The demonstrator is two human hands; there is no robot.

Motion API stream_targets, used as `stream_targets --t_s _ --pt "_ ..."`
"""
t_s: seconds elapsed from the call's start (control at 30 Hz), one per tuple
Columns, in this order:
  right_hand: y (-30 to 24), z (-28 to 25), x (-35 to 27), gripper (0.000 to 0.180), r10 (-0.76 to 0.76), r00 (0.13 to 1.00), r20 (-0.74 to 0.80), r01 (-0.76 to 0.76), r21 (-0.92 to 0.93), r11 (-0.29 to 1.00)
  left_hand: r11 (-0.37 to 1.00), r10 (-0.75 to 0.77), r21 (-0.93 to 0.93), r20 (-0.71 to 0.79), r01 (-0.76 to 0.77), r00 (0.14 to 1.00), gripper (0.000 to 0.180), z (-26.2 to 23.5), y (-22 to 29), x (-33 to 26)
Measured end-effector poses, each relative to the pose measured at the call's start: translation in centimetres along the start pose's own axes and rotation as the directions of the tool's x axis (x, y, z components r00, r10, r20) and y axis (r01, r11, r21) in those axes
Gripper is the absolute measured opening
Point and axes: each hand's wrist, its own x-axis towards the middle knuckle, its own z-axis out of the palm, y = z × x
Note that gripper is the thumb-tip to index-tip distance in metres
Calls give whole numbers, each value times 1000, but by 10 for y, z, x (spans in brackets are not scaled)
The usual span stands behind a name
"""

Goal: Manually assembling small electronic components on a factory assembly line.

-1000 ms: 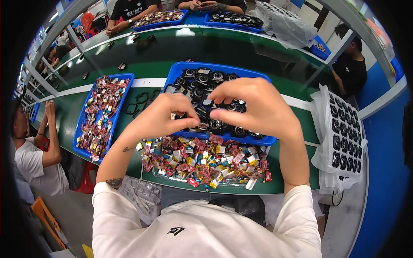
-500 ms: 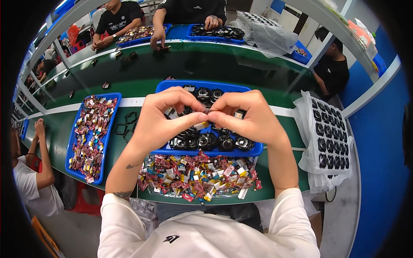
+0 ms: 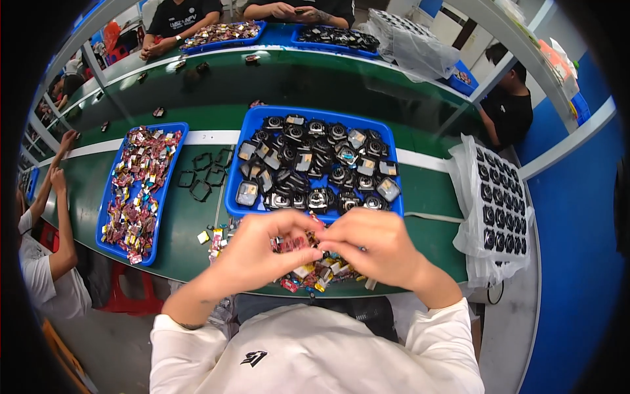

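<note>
On the near side of the large blue tray (image 3: 239, 209), the head view shows the left hand (image 3: 259, 255) and the right hand (image 3: 380, 248) over a pile of small red, white and yellow parts (image 3: 323, 270) on the desk (image 3: 436, 246). The fingers of both hands converge at the tips; whether they pinch a part cannot be told. Black cases (image 3: 318, 197) fill the large blue tray. Left of it: loose black frames (image 3: 202, 184), then a narrow blue tray (image 3: 168, 202).
</note>
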Motion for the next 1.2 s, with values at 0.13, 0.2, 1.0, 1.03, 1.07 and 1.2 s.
stream_targets --t_s 0.13,0.2,1.0,1.03,1.07,1.2 --pt "-3 15 -24 10 167 985 37 -171 120 978 996 -13 -87 -44 10 999 22 18 -27 -17" --pt "-5 18 -32 9 287 954 84 -298 210 931 976 -50 -217 -75 33 996 17 27 -41 -25" --pt "-34 97 -31 18 658 660 363 -573 809 130 761 -6 -648 -48 -27 999 8 -4 -86 -71" --pt "-34 96 -31 16 668 676 312 -590 772 237 756 9 -653 -43 -35 999 8 -6 -86 -70" --pt "-33 95 -30 14 671 694 260 -601 723 341 789 37 -612 -34 -50 999 7 -9 -85 -70" --pt "-31 92 -29 8 595 804 5 -480 596 644 734 36 -675 -79 -80 996 6 -8 -79 -75"
